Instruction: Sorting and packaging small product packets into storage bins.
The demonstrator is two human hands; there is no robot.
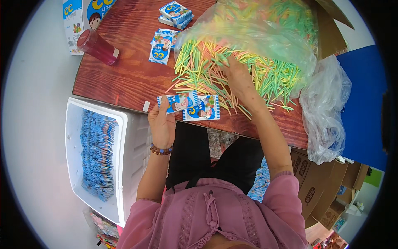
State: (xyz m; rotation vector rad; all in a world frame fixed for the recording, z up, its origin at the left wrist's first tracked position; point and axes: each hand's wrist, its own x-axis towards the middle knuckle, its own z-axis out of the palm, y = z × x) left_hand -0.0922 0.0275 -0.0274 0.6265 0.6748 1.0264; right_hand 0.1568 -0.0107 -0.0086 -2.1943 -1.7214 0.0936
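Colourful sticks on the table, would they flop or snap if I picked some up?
The sticks look straight, so they're probably stiff, not floppy. They're very thin, so they'd likely feel light and might snap. Many lie loose on the table, so a push could scatter them.

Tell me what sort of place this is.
Probably a small hand-packing workspace: a wooden table bears a heap of loose pastel sticks, a white tub beside it holds many blue packets, and cardboard boxes sit at the right.
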